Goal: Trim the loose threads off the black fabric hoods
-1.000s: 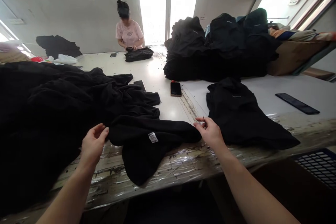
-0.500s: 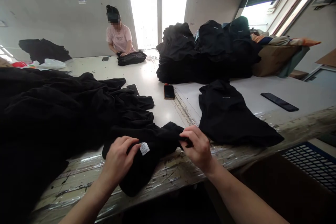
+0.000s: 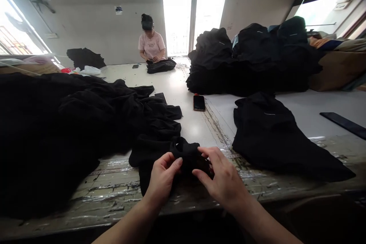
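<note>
A black garment [image 3: 187,160] lies bunched at the table's front edge, between my two hands. My left hand [image 3: 165,175] has its thumb and fingers closed on the garment's left part. On the other side, my right hand [image 3: 221,173] is at the cloth with thumb and fingers apart, the fingertips on the fabric's top. Folds hide some of the right fingers. A large heap of black cloth [image 3: 85,122] spreads over the left. To the right, a flat black garment [image 3: 274,137] with a small light print lies on the table.
A phone [image 3: 199,103] lies mid-table, another [image 3: 161,97] beside the heap. Stacked black garments [image 3: 246,65] stand at the back right. A dark flat object [image 3: 344,124] lies far right. Across the table, a person [image 3: 152,44] handles a black bundle [image 3: 161,66]. The front edge [image 3: 114,192] has torn clear film.
The view has swung left. My hands have come closer together, and the garment between them is more bunched. The white label is out of sight. My right thumb and fingers have spread.
</note>
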The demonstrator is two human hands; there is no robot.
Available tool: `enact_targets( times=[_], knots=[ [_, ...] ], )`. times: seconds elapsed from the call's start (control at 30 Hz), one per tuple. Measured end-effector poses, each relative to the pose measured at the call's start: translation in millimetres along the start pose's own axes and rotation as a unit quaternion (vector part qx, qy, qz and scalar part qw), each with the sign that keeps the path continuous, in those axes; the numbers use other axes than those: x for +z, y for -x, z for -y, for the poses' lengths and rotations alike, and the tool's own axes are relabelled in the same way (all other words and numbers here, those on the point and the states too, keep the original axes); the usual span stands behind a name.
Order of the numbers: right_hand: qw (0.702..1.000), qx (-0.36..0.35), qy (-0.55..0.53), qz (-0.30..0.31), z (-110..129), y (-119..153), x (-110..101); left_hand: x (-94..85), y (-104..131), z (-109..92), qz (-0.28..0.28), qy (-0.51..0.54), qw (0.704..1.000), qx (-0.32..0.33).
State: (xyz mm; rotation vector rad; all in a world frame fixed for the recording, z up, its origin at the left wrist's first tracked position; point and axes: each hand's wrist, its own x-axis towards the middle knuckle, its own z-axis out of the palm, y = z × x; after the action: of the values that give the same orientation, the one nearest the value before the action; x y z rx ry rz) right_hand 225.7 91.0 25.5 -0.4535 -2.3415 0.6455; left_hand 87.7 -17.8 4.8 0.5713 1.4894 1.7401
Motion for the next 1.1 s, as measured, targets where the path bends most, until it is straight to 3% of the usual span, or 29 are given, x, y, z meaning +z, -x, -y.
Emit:
enact_targets(
  times=[0.23,0.5,1.0,1.1],
  knots=[
    [0.999,-0.018,0.024,0.033,14.1,-1.0,-5.8,13.3,10.0,6.1,0.032,0.071,0.997,-0.005],
    [0.996,-0.056,0.070,0.004,7.5,-2.3,1.3,20.4,15.3,3.4,0.059,0.155,0.986,-0.034],
    [0.993,-0.095,0.069,-0.010,1.4,-4.5,5.9,16.9,10.9,6.8,0.048,0.155,0.986,-0.039],
    [0.996,-0.069,0.057,-0.006,-3.1,-2.5,7.1,17.1,13.4,4.5,0.063,0.116,0.991,-0.035]
  ],
)
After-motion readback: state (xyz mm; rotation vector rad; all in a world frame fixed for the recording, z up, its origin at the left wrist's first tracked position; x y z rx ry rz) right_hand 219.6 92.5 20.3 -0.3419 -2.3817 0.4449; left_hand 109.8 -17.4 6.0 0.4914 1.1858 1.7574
